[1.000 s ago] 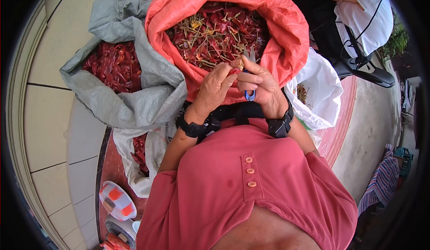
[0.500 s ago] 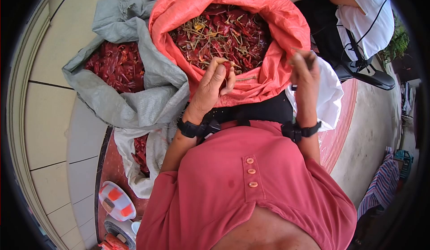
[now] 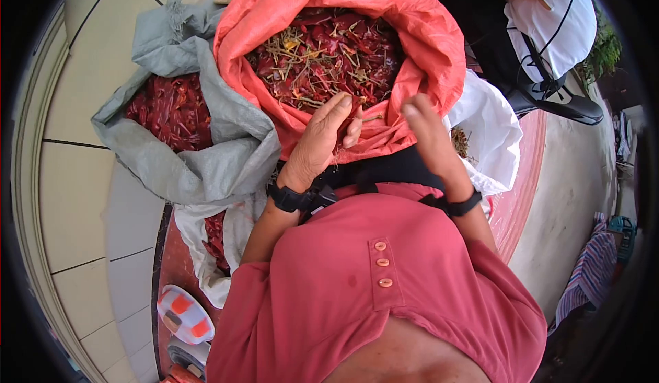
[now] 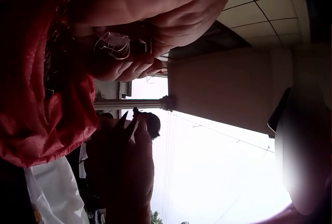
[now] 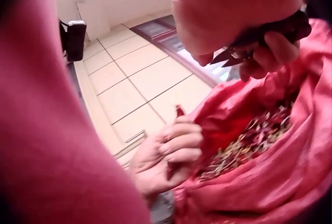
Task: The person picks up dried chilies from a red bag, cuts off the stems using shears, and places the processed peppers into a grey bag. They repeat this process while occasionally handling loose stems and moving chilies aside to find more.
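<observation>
Over the near rim of the orange-red woven sack (image 3: 439, 47), my left hand (image 3: 317, 141) holds a dried red chili pepper (image 5: 179, 111), its tip poking out past the fingers in the right wrist view. Dried chilies (image 3: 322, 57) and cut stems fill that sack. To the right, apart from the left hand, my right hand (image 3: 429, 132) is blurred in the head view. The right wrist view shows its fingers curled round dark-looking scissors (image 5: 264, 40), the pointed blades parted. Those blades (image 4: 123, 126) also stand out against the sky in the left wrist view.
A grey sack (image 3: 233, 136) of red chilies stands at left, with a smaller white sack (image 3: 199, 246) below it. Another white sack (image 3: 494, 129) with stem bits is at right. Someone in a white shirt (image 3: 549, 26) sits at upper right. A plastic basin (image 3: 185, 314) lies lower left.
The hands were together with the scissors at the left fingers; then my right hand swung out right over the white sack and has come partway back. My left hand stays near the sack's rim.
</observation>
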`<action>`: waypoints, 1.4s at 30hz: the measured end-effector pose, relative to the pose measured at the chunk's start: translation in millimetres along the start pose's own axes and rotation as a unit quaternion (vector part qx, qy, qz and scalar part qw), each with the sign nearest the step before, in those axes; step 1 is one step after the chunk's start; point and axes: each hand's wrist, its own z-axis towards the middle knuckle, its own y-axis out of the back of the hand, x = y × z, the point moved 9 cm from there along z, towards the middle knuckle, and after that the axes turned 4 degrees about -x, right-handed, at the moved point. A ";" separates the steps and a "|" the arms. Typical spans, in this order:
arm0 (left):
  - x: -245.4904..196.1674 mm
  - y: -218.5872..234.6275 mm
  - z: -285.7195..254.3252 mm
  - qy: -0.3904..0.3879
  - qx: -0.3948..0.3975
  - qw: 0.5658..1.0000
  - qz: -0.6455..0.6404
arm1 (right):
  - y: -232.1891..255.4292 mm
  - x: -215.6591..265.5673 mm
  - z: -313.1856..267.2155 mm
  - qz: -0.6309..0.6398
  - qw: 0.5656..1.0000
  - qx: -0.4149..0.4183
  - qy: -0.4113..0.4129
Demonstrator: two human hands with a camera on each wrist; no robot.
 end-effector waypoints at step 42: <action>-116.4 -13.3 -70.2 -0.338 -0.211 0.740 0.542 | -65.7 -47.0 3.6 0.379 0.881 0.059 -0.278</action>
